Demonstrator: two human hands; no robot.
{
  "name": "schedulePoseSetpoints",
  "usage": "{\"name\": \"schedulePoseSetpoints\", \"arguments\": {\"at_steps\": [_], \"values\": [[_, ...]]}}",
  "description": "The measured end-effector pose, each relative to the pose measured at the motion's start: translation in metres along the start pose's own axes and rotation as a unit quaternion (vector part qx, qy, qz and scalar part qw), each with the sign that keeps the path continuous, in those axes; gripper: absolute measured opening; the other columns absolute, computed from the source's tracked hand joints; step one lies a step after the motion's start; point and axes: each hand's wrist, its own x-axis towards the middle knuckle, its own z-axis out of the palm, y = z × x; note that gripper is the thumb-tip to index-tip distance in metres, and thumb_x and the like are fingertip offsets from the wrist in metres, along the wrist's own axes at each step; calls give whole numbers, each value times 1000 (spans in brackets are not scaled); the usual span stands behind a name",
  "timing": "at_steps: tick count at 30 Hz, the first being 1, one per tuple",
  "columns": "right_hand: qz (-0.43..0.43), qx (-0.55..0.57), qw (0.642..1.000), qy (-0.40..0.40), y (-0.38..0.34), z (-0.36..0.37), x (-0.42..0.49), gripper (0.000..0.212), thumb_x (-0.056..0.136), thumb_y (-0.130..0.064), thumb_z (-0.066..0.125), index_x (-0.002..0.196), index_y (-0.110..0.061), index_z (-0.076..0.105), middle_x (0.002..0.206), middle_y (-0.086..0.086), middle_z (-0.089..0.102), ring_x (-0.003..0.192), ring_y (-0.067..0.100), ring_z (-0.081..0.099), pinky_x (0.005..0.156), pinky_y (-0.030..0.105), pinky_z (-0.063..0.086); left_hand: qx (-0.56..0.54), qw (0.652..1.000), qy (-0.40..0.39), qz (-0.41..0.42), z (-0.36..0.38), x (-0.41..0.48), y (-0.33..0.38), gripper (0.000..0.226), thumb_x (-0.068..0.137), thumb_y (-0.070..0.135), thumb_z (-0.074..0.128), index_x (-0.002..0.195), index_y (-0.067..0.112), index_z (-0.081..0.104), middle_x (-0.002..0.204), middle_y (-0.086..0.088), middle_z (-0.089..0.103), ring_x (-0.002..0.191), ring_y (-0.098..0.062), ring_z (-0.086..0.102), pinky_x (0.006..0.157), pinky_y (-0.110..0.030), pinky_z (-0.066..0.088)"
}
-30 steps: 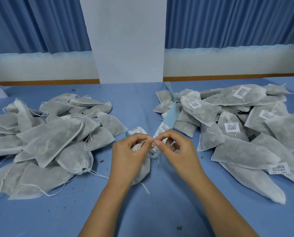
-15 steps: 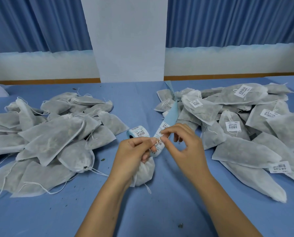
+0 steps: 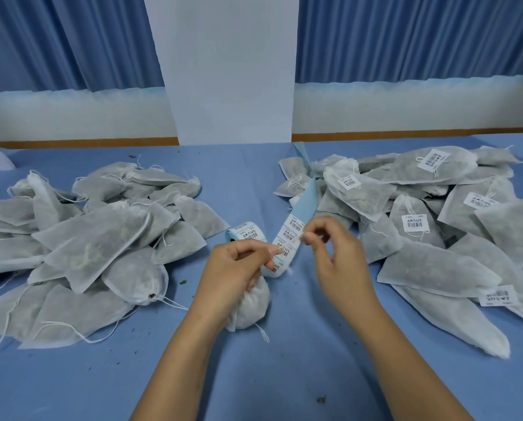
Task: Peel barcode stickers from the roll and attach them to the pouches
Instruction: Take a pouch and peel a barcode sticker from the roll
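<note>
My left hand (image 3: 234,270) grips the neck of a small white pouch (image 3: 251,308) that hangs down onto the blue table (image 3: 284,375). My right hand (image 3: 333,253) pinches the pouch's thin drawstring (image 3: 290,241), which runs taut between the two hands. Just behind them lies the barcode sticker roll (image 3: 246,233), its strip of labels (image 3: 287,238) curling up into bare blue backing (image 3: 305,199).
A heap of unlabelled pouches (image 3: 81,244) covers the table's left side. A heap of pouches bearing barcode stickers (image 3: 430,214) fills the right side. Loose strings and dark crumbs lie on the cloth. A white pillar (image 3: 229,71) and blue curtains stand behind.
My right hand has pulled up and to the right, drawing the string out from the pouch. My left hand has kept its hold on the pouch and lifted it slightly.
</note>
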Motion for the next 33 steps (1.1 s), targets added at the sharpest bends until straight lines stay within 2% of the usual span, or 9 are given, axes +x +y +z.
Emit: {"name": "schedulePoseSetpoints", "arguments": {"at_steps": [4, 6, 10, 13, 16, 19, 24, 29, 33], "values": [[62, 11, 998, 25, 5, -7, 5, 19, 92, 0, 50, 82, -15, 55, 75, -8, 60, 70, -4, 52, 67, 6, 37, 34, 998, -43, -30, -5, 1, 0, 26, 85, 4, 67, 64, 17, 75, 57, 1, 61, 40, -8, 36, 44, -14, 35], [80, 23, 996, 33, 8, -7, 6, 18, 92, -1, 50, 80, -12, 55, 72, -3, 61, 65, -6, 54, 64, 6, 37, 58, 996, -58, -33, -4, -1, -1, 21, 81, 5, 71, 65, 18, 74, 62, -1, 66, 46, -8, 49, 49, -14, 42], [141, 155, 974, 92, 9, -15, 13, 15, 90, -1, 53, 78, -8, 58, 67, 1, 66, 58, -3, 60, 57, 7, 41, 121, 990, -76, -19, -7, -1, -4, 12, 80, 10, 74, 81, 22, 75, 86, 6, 76, 81, -6, 69, 72, -13, 50], [118, 242, 956, 117, 1, -18, 13, 8, 89, 2, 52, 84, 0, 58, 72, 0, 71, 68, 7, 66, 64, 12, 47, 192, 978, -74, -9, -7, 1, -6, 13, 88, 21, 65, 84, 20, 77, 86, 9, 76, 85, -5, 69, 74, -15, 50], [40, 282, 955, 89, -16, -14, 5, 14, 90, 3, 52, 81, -7, 56, 87, 2, 73, 76, 10, 67, 70, 15, 49, 88, 993, -66, -43, -3, 1, -6, 23, 95, 20, 55, 91, 9, 74, 88, 1, 77, 82, -8, 72, 65, -12, 50], [-35, 291, 956, 21, -29, -3, -9, 14, 86, 1, 57, 81, -12, 59, 87, 4, 71, 81, 15, 68, 74, 22, 51, -4, 996, -49, -70, 1, 0, -6, 28, 98, 22, 50, 95, 7, 73, 90, -7, 76, 83, -16, 73, 65, -19, 53], [-169, 88, 978, -83, -31, 11, -19, 6, 80, 3, 63, 78, -3, 63, 92, 0, 68, 91, 13, 64, 83, 24, 48, -117, 991, 7, -63, -3, 3, -6, 31, 97, 23, 48, 89, 11, 75, 92, -10, 75, 84, -19, 70, 78, -29, 54], [-55, 84, 982, -159, -23, 14, -18, 7, 87, -4, 61, 83, -10, 61, 124, -2, 49, 123, 10, 45, 101, 21, 34, -264, 964, 22, -33, -8, 4, 0, 34, 101, 26, 39, 112, 5, 64, 110, -17, 71, 102, -28, 68, 89, -38, 54], [12, 99, 981, -169, -23, 16, -19, 11, 87, -4, 61, 82, -14, 60, 129, -13, 43, 120, -1, 45, 92, 8, 33, -306, 952, -1, -25, -6, 1, 4, 33, 102, 25, 37, 118, 6, 59, 116, -16, 69, 106, -25, 68, 80, -31, 58]]}}
